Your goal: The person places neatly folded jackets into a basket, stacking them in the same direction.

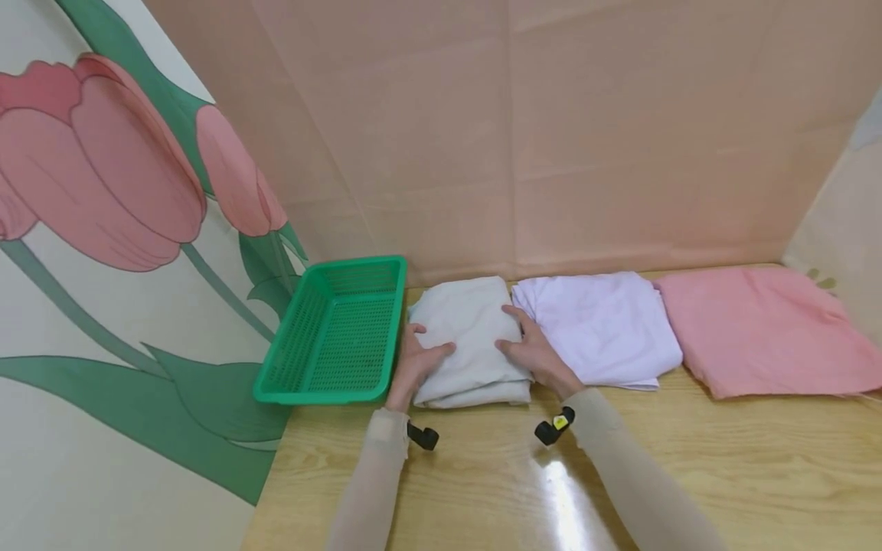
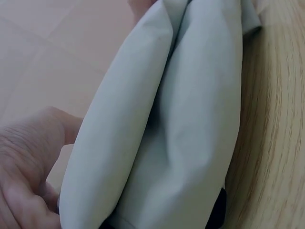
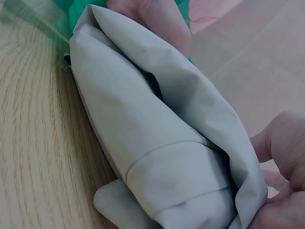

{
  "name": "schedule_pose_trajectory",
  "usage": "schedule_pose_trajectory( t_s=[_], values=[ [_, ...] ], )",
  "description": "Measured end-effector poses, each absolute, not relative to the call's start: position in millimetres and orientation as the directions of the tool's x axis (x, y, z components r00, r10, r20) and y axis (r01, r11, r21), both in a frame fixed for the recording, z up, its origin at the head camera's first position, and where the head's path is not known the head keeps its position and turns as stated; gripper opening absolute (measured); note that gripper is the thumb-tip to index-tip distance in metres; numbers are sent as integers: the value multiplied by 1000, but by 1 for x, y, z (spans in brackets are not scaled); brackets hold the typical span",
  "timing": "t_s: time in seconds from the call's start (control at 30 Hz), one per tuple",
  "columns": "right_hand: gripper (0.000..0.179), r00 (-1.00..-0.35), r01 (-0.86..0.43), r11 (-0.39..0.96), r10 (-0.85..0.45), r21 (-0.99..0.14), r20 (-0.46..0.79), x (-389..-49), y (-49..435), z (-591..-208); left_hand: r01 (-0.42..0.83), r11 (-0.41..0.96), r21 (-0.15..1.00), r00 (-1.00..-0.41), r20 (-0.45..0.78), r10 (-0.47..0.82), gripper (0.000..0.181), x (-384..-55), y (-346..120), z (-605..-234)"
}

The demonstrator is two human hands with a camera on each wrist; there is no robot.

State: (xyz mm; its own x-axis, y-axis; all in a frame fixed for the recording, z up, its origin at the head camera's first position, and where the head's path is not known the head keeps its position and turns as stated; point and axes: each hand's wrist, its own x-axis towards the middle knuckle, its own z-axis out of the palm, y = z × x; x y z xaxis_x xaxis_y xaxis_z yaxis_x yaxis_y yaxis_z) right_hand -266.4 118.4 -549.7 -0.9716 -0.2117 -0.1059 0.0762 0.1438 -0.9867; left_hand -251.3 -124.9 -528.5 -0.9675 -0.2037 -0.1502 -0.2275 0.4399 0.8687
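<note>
1. One grey cloth, folded into a thick pad, lies on the worktop directly in front of the person. Both wrist views show its near edge as stacked folds with a dark gap between the layers.
2. Left hand: grasping the grey cloth at its left side, thumb laid across the top face, fingers at the edge.
3. Right hand: grasping the same cloth at its right side, thumb on the top face, forefinger toward the far right corner. The remaining fingertips are largely hidden from the head view.
4. Green basket: rectangular, with perforated base and sides; stands on the worktop just left of the left hand.
5. Lavender cloth: folded, lying just right of the grey cloth, close beside the right hand; some creasing on top.
6. Pink cloth: lies furthest right, its left edge against the lavender one.
7. Surroundings: a pinkish-beige sheet with fold lines hangs behind the row; a wall painted with tulips stands at left. Wood grain and a bright reflection show on the worktop. Each wrist carries a small black device beside a beige sleeve.
</note>
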Motion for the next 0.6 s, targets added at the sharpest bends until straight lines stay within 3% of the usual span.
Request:
schedule_pose_trajectory(
  t_s=[0.23, 0.6],
  values=[
    [81, -970, 81, 119, -219, -990, -105, -264, 119, -548, -260, 371, 891, -965, -224, -138, 71, -251, -131, -530],
    [82, -975, 56, 126, -205, -990, -82, -262, 122, -536, -161, 363, 918, -987, -149, -62, 87, -252, -131, -512]
  ],
)
